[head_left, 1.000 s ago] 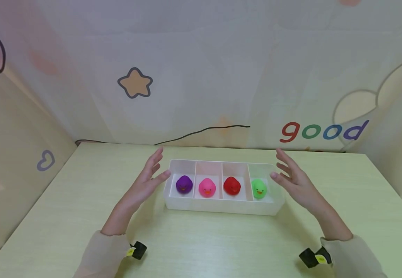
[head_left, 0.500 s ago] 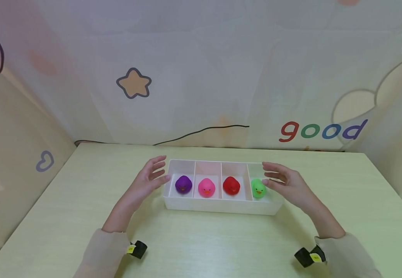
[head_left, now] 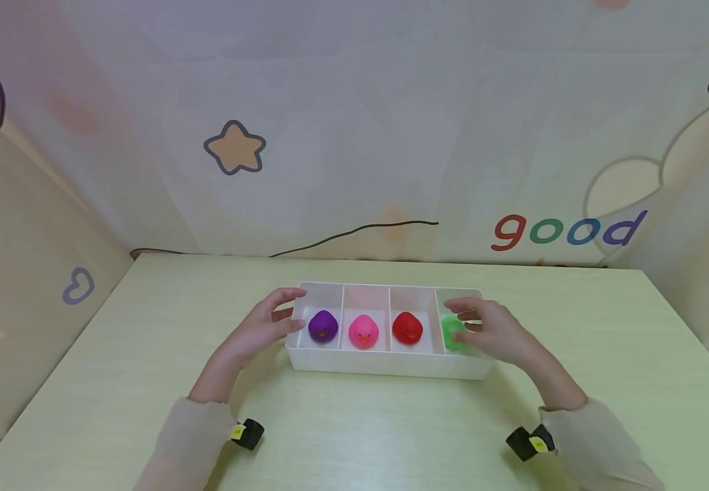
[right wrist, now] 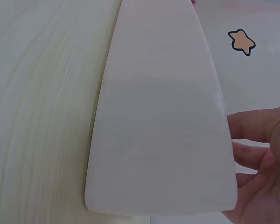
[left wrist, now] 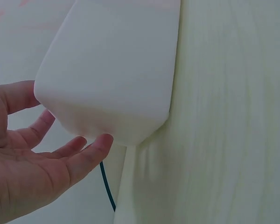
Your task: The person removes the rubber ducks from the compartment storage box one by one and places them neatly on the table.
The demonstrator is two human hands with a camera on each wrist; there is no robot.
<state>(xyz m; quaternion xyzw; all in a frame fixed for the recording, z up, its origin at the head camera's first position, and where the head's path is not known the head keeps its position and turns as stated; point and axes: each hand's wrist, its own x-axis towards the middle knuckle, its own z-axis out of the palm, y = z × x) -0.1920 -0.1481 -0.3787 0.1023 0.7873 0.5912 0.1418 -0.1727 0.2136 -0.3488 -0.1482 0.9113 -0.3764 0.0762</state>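
Observation:
A white, long box (head_left: 388, 365) with a row of compartments stands on the table. A small purple duck (head_left: 323, 327) sits in the left one, followed to the right by a pink duck (head_left: 363, 332), a red duck (head_left: 407, 329) and a partly hidden green duck (head_left: 450, 332). My left hand (head_left: 259, 334), loosely curved, is at the box's left end; its fingers (left wrist: 95, 154) lie close by the end wall, contact uncertain. Above the right end, my right hand (head_left: 498, 331) has its thumb in front of the green duck. The box's wall hides its fingertips in the right wrist view.
The pale wooden table (head_left: 379, 433) extends around the box. A printed cloth backdrop (head_left: 354, 136) rises behind and at both sides. Each wrist carries a small black camera, such as the left camera (head_left: 248, 434). A dark cord (left wrist: 107, 186) shows in the left wrist view.
Both hands have moved inward. My right hand came left from beside the box to above its right compartment; the left reached its left end. The box and ducks stay in place.

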